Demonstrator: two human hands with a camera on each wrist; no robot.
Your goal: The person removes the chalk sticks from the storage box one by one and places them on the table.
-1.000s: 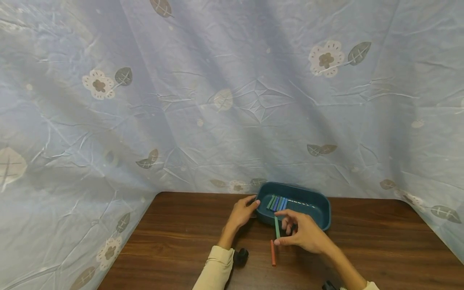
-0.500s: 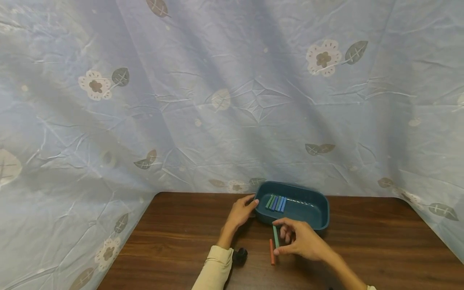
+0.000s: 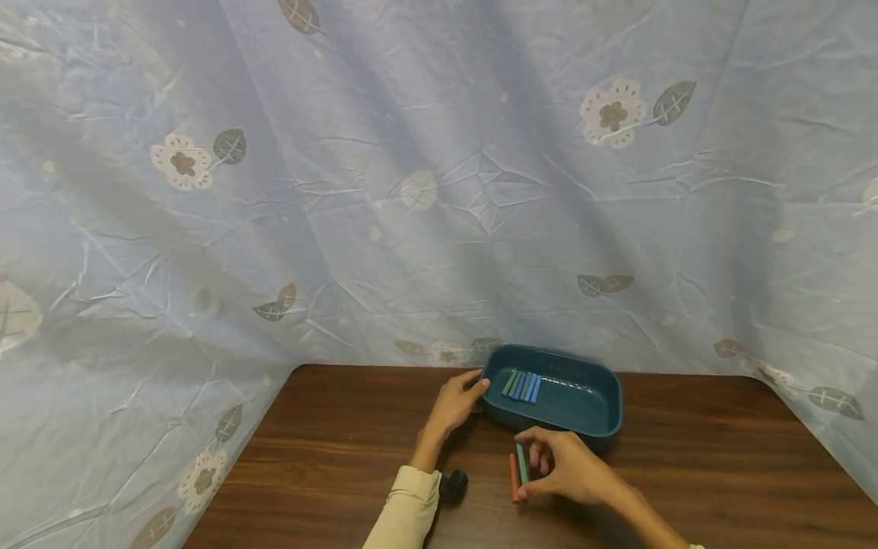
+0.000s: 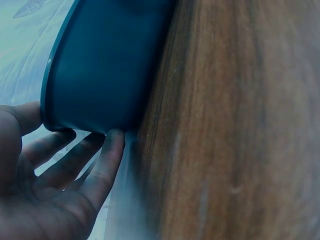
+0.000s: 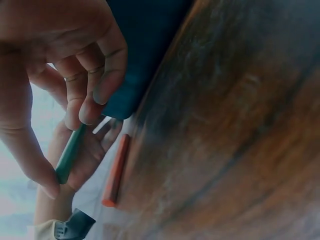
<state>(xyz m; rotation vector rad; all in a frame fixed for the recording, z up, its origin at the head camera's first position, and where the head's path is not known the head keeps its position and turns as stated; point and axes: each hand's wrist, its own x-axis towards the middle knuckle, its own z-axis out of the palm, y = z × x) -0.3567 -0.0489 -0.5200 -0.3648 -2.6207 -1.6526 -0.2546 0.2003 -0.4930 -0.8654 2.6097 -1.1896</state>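
A green crayon-like stick (image 3: 523, 464) is pinched lengthwise between thumb and index finger of my right hand (image 3: 572, 467), low over the table. Just left of it lies a red-orange stick (image 3: 514, 478), nearly parallel; in the right wrist view this orange stick (image 5: 117, 171) shows flat sides. My left hand (image 3: 453, 402) touches the left end of a dark teal bin (image 3: 604, 415). The left wrist view has its fingers (image 4: 102, 175) fairly straight, tips against the bin's outer wall, thumb at the rim. Inside the bin, several green and blue sticks (image 3: 523, 386) lie in a row at the left.
The brown wooden table (image 3: 329, 457) carries everything. Behind it hangs a pale floral cloth (image 3: 439, 267), close to the bin's far side. A black wrist device (image 3: 453, 486) sits by the left sleeve (image 3: 405, 507).
My right hand has come down and toward me, away from the bin, bringing the green stick beside the orange one. The left hand stays at the bin.
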